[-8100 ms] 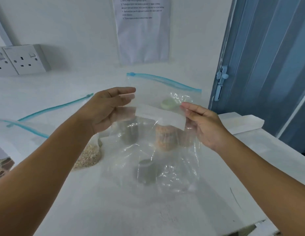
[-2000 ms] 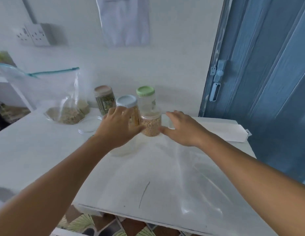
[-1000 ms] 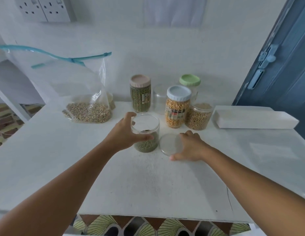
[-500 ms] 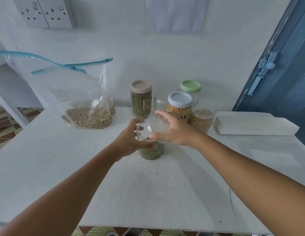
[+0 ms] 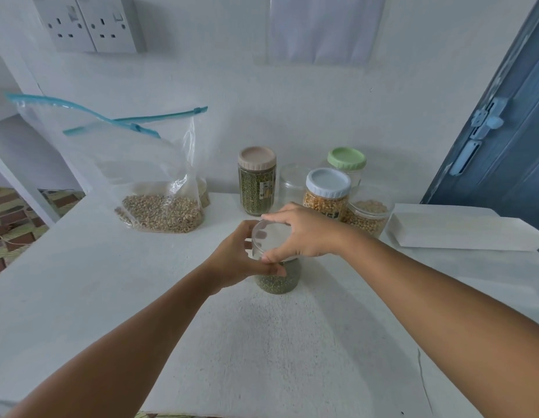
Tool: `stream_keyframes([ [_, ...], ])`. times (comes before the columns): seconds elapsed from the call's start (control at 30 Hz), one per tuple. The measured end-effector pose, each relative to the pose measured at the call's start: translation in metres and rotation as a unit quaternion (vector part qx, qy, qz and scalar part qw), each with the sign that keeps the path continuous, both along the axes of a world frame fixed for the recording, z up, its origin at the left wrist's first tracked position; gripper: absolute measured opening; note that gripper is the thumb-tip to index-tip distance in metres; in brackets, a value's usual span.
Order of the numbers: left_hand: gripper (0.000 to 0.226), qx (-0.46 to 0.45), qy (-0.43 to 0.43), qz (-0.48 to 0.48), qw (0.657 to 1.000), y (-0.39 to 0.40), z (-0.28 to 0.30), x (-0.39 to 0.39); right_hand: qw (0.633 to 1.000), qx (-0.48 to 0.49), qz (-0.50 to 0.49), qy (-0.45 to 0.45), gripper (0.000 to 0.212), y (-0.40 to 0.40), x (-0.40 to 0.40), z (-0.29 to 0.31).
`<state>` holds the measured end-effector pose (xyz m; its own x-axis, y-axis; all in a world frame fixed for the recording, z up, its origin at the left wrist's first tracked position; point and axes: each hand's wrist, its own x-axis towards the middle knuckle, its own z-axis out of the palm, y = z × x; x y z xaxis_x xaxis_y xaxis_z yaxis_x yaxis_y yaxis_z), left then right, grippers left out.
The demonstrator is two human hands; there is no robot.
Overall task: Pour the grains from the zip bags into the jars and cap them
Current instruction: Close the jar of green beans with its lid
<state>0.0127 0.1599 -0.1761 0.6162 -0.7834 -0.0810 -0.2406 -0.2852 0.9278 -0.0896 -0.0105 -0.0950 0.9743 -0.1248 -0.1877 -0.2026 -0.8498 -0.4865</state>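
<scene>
A: What is seen at the far left of the white surface [image 5: 81, 282]?

B: A zip bag [image 5: 147, 173] with a blue zipper strip is stood upright there, its mouth parted, and pale brown grains [image 5: 162, 214] are gathered in its bottom. A second bag is partly hidden behind it.

A: And further right, along the wall?

B: A tall jar with a beige cap [image 5: 257, 181], filled with green grains, is placed just right of the bag. Next an empty clear jar [image 5: 292, 185] is seen, then a jar with a pale blue cap [image 5: 327, 193] holding yellow kernels, a jar with a green cap [image 5: 346, 164] behind it, and a low open jar of tan grains [image 5: 366, 217] at the right end. A white box [image 5: 461, 229] is laid at the far right, close beside that jar.

A: Where is the jar being worked on?

B: A short clear jar [image 5: 278, 279] with green grains in its lower part is stood near the middle, nearer than the row.

A: How are the hands engaged?

B: The left hand [image 5: 238, 260] is wrapped around the jar's left side, thumb curled across the front. The right hand [image 5: 304, 233] is closed on a clear lid [image 5: 269, 239], which is held by its rim on the jar's mouth. Whether the lid is fully seated cannot be told.
</scene>
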Motion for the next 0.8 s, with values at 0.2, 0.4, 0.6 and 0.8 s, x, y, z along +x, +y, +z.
stream_keyframes([
  [0.2, 0.095, 0.002, -0.008, 0.004, 1.0, 0.001, 0.0, -0.001, 0.998, 0.001, -0.054, -0.036, 0.11, 0.005, -0.002, -0.011],
  [0.4, 0.095, -0.001, -0.016, 0.005, 1.0, 0.001, -0.002, -0.002, 0.993, 0.028, -0.11, -0.043, 0.119, 0.012, -0.015, -0.026],
  [0.6, 0.1, 0.002, -0.016, 0.007, 1.0, 0.0, -0.007, -0.001, 0.967, 0.089, -0.202, -0.128, 0.075, -0.006, -0.031, -0.042],
  [0.8, 0.099, -0.003, -0.018, 0.013, 1.0, 0.0, -0.008, -0.002, 0.946, 0.275, -0.157, -0.073, 0.112, 0.005, -0.036, -0.05],
])
